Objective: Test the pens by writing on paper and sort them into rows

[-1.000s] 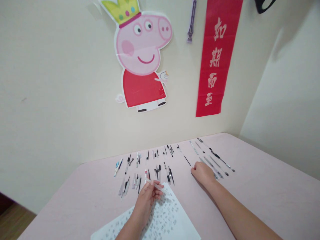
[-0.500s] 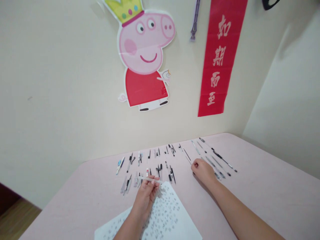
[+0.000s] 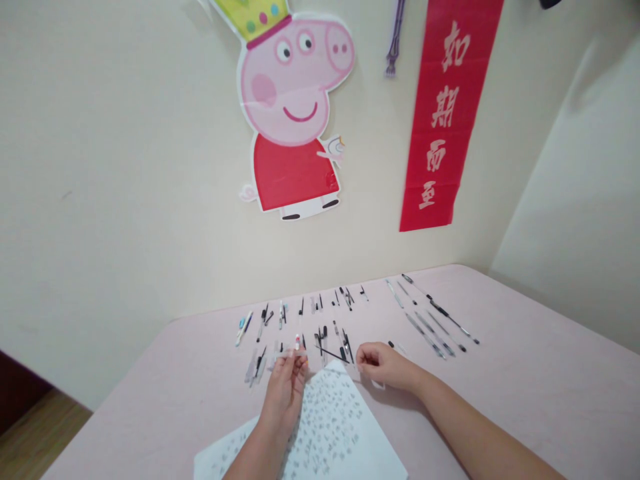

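My left hand (image 3: 287, 383) is closed around a clear pen barrel (image 3: 295, 354), which lies crosswise at its fingertips above the sheet of paper. To the right, my right hand (image 3: 383, 365) pinches a thin pen refill (image 3: 333, 354). The refill's dark length points left toward the barrel, its end apart from it. Beneath my left hand and forearm lies a white sheet (image 3: 335, 420) covered in small dark marks. Just past my left fingertips are a red-and-white pen part (image 3: 298, 342) and several pen pieces (image 3: 257, 367).
Pen parts in small groups (image 3: 320, 303) line the pink tabletop (image 3: 150, 400) along the wall. Several assembled-looking pens (image 3: 435, 333) lie at the right. A small black cap (image 3: 391, 345) sits beyond my right hand. A pig cutout (image 3: 295, 170) and red banner (image 3: 435, 153) hang on the wall.
My right hand has come left and nearer, bringing the refill from the table toward my left hand. My left hand has shifted slightly left, still holding the barrel.
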`<state>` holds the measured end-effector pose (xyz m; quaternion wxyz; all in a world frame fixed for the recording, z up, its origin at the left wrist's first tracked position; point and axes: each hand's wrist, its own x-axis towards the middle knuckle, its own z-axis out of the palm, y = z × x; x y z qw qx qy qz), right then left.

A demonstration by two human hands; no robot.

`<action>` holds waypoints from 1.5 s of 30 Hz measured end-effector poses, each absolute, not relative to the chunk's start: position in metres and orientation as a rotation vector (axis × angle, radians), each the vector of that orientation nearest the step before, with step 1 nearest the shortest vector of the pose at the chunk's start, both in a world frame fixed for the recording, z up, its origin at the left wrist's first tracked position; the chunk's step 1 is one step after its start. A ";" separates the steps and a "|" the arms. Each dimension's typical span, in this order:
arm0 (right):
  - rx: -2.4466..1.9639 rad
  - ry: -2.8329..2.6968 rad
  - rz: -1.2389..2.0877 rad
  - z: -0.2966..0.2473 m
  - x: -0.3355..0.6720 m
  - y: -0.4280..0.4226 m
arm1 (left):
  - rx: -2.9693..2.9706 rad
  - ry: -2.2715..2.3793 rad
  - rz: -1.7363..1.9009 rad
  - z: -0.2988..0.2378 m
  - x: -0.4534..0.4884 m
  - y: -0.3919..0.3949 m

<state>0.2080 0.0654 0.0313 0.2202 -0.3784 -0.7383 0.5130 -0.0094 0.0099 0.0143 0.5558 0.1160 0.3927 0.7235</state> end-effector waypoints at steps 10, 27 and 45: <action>-1.026 -2.050 1.470 0.025 0.209 0.067 | 0.288 0.965 1.703 0.014 -0.008 0.010; -1.017 -1.897 1.570 0.029 0.203 0.063 | 0.660 1.029 1.507 0.020 0.002 0.001; -0.816 -1.766 1.774 0.025 0.188 0.054 | 0.697 0.880 1.301 0.023 0.005 -0.006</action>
